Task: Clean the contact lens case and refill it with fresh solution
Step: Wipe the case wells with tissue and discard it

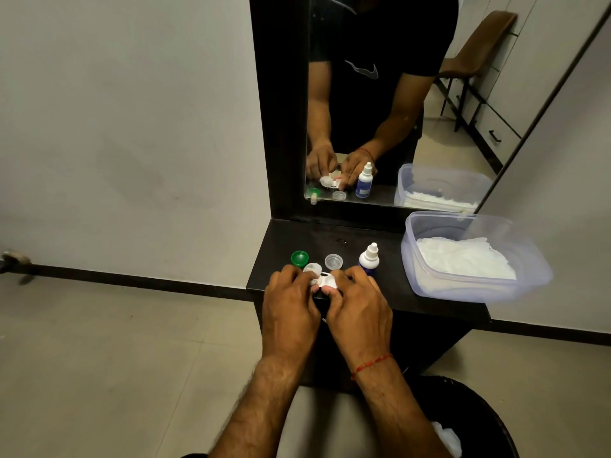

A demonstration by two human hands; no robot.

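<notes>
Head view: over the front edge of a small black bench [393,294] below a wall mirror [380,104], the right hand [358,309] grips the white plastic lens case [326,281]; the left hand [291,305] pinches white tissue [312,269] against it.

Two caps [299,258], one bottle [369,259], one case [325,281], one tub [479,289]
</notes>
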